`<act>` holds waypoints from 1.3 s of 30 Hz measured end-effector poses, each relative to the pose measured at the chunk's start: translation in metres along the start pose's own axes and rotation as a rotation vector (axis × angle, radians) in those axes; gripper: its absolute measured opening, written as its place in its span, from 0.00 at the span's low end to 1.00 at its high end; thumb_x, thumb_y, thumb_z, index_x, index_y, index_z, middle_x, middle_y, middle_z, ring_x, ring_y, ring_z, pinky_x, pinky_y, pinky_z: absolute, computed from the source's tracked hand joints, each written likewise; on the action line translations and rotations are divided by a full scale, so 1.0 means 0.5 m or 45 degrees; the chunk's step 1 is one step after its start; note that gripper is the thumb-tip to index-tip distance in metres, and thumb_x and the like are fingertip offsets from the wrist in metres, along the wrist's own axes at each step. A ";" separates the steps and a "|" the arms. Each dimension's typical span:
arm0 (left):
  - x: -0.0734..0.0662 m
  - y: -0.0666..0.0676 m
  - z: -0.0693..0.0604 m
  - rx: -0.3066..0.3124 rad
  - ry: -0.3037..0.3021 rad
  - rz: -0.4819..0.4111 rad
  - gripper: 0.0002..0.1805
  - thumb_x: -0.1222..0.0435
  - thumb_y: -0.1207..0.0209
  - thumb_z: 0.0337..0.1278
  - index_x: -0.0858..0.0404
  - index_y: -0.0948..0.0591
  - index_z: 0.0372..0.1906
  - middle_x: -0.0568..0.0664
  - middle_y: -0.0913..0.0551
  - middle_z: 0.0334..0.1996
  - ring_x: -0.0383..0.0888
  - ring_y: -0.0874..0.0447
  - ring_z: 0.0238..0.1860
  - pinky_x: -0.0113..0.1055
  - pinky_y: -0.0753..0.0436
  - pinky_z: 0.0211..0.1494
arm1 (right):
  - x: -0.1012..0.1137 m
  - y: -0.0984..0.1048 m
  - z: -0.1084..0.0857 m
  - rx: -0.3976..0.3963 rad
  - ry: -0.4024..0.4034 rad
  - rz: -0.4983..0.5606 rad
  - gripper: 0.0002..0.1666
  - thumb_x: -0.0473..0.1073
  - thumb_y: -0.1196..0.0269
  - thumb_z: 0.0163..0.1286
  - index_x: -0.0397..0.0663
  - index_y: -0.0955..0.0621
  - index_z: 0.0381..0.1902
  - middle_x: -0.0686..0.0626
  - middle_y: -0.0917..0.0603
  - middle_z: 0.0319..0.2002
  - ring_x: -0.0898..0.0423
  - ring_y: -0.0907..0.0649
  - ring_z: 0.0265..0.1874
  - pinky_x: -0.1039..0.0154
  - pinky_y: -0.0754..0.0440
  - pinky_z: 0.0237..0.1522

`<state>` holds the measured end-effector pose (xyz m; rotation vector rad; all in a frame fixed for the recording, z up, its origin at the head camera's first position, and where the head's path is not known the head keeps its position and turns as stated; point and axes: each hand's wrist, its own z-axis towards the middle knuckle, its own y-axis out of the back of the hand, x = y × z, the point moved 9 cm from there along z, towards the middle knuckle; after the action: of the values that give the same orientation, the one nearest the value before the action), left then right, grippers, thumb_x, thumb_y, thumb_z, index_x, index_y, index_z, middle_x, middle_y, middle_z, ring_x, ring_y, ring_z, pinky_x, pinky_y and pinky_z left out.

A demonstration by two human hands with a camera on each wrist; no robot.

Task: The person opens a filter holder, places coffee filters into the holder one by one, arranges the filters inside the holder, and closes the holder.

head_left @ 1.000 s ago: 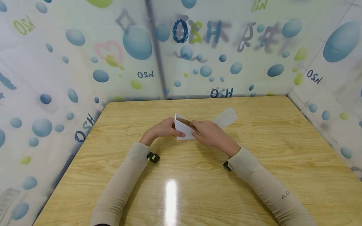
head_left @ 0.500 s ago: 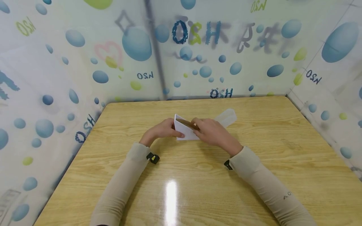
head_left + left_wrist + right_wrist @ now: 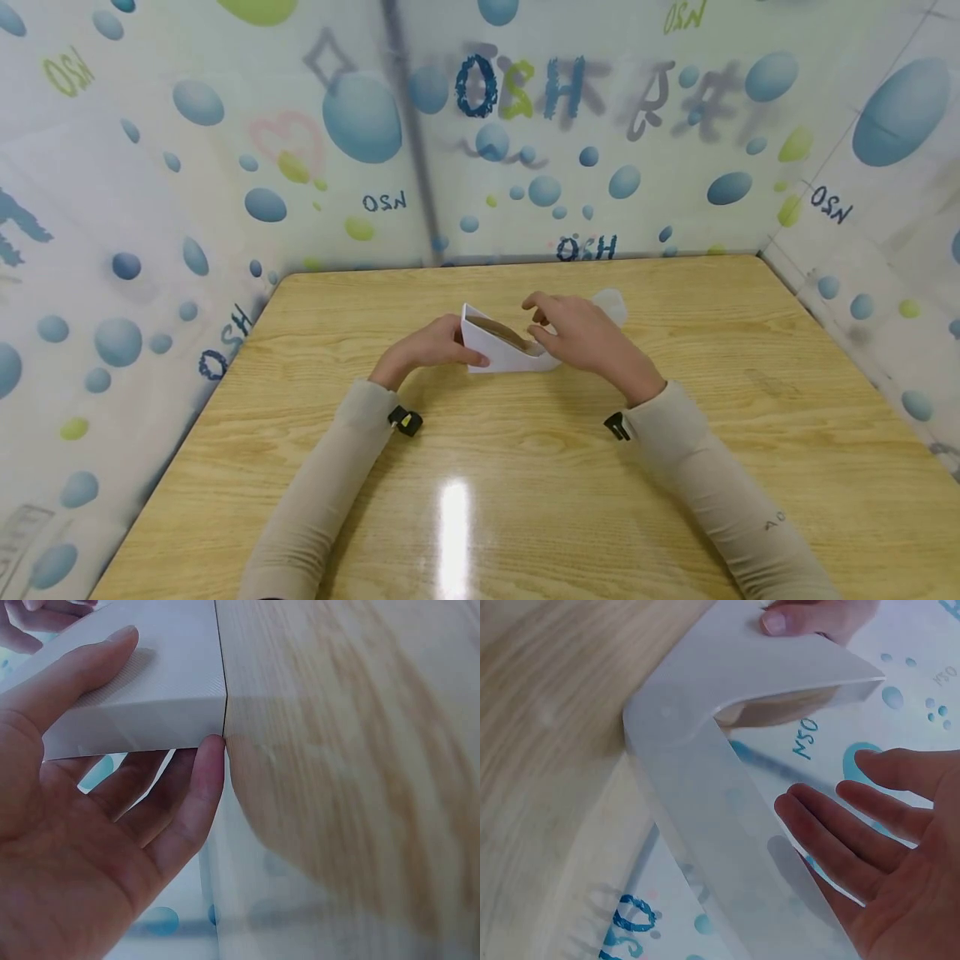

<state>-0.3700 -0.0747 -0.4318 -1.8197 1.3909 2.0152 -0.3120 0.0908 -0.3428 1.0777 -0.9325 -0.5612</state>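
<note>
A white box (image 3: 502,356) with a slanted open top stands on the table. Brown shows inside its opening (image 3: 498,331); whether that is contents or lining I cannot tell. My left hand (image 3: 429,342) grips the box's left end, thumb on the near face and fingers around the end, as the left wrist view shows on the box (image 3: 165,671). A translucent, lid-like flap (image 3: 727,847) extends from the box's right end, partly hidden by my right hand in the head view. My right hand (image 3: 588,337) hovers above that end, holding nothing, its fingers (image 3: 840,836) apart and slightly bent.
The wooden table (image 3: 525,483) spreads around the box on all sides. A patterned wall covering (image 3: 555,192) with blue and green bubbles rises behind the table's far edge and along both sides.
My right hand has drawn away from the box's opening, up and to the right, and its fingers have spread. More of the brown interior shows. My left hand has kept its grip.
</note>
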 end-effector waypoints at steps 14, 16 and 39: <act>0.003 -0.001 0.002 -0.004 0.012 -0.002 0.21 0.65 0.29 0.58 0.64 0.18 0.56 0.55 0.11 0.49 0.42 0.17 0.43 0.35 0.19 0.42 | -0.029 0.067 -0.013 -0.092 -0.013 0.005 0.21 0.43 0.39 0.78 0.43 0.23 0.64 0.43 0.10 0.50 0.46 0.12 0.48 0.47 0.16 0.50; 0.004 -0.001 0.002 -0.001 0.010 -0.002 0.20 0.65 0.29 0.58 0.64 0.18 0.55 0.55 0.11 0.49 0.41 0.17 0.41 0.35 0.20 0.42 | -0.034 0.072 -0.015 -0.101 -0.021 0.008 0.21 0.43 0.39 0.78 0.43 0.23 0.64 0.43 0.10 0.49 0.46 0.12 0.48 0.47 0.16 0.51; 0.002 -0.002 -0.001 -0.004 0.007 0.008 0.20 0.65 0.29 0.59 0.64 0.18 0.56 0.56 0.11 0.49 0.41 0.16 0.42 0.34 0.20 0.41 | -0.091 0.150 -0.049 -0.263 -0.090 -0.002 0.16 0.43 0.42 0.80 0.42 0.18 0.58 0.40 0.11 0.50 0.43 0.13 0.50 0.45 0.15 0.50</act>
<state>-0.3694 -0.0748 -0.4331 -1.8262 1.3972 2.0183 -0.3179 0.1678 -0.2944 0.8775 -0.9141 -0.6852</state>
